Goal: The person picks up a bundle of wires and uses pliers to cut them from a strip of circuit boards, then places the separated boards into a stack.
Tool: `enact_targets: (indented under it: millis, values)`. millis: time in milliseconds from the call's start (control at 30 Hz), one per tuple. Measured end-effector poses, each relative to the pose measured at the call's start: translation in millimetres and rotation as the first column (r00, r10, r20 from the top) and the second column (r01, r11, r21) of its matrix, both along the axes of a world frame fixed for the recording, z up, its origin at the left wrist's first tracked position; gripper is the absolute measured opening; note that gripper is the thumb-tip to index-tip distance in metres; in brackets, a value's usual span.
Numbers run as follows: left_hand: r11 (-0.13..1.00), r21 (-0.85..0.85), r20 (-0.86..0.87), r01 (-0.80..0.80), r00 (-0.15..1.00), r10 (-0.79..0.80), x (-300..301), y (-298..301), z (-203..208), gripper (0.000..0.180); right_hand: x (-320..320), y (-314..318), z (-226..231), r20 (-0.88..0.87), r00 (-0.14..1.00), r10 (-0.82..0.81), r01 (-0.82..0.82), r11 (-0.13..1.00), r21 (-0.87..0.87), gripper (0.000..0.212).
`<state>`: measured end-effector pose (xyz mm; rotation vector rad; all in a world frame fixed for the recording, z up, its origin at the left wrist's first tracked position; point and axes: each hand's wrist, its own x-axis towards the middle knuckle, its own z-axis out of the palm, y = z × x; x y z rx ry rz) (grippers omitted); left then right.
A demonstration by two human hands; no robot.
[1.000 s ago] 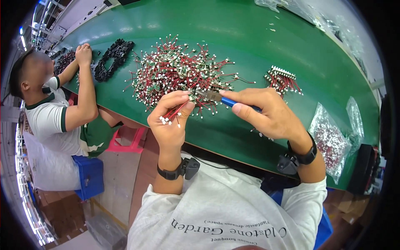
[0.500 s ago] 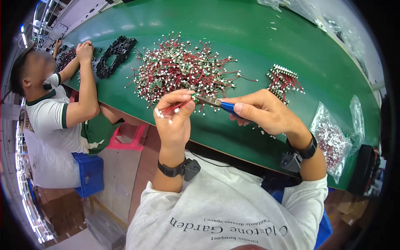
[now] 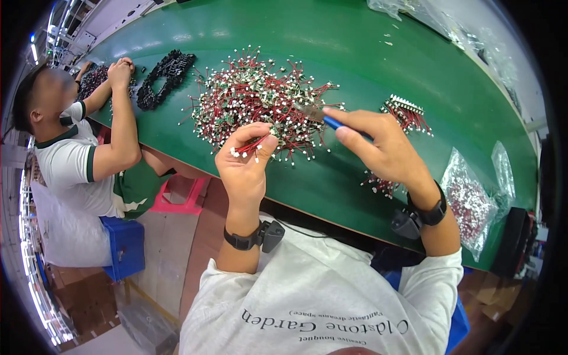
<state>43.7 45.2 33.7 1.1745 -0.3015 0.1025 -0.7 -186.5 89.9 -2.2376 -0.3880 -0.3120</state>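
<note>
Your left hand (image 3: 244, 168) has its grip pinched on a few red-wired leads (image 3: 253, 146) with white connectors, at the near side of the big wire pile (image 3: 248, 89) on the green tabletop (image 3: 349, 53). Your right hand (image 3: 381, 145) is clenched around blue-handled pliers (image 3: 333, 123), their metal tip over the pile's right side, apart from those leads. A smaller bundle (image 3: 407, 113) lies beyond your right hand

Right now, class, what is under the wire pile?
Green table shows around the pile, so that likely supports it. What lies beneath its middle cannot be seen: it is covered. The left hand also hides part of the pile's near edge.
</note>
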Motion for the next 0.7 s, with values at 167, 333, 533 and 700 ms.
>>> enact_targets:
  millis: [167,333,533,700]
  values:
    - [0.989,0.122,0.176,-0.084,0.982,0.062,0,-2,2,0.02,-12,9,8,-0.257,0.94,0.225,-0.178,0.965,0.192,0.035]
    - [0.979,0.175,0.233,-0.101,0.971,0.059,-2,-2,2,0.022,-14,9,12,-0.308,0.928,0.208,-0.156,0.97,0.187,0.035]
    - [0.997,-0.044,0.095,0.057,0.994,-0.053,-3,2,-6,0.022,-11,6,6,-0.462,0.851,0.249,-0.149,0.959,0.241,0.037]
    - [0.9,-0.377,-0.059,0.219,0.964,-0.259,2,3,-7,0.021,-2,5,-11,-0.48,0.695,0.536,-0.067,0.712,0.699,0.043]
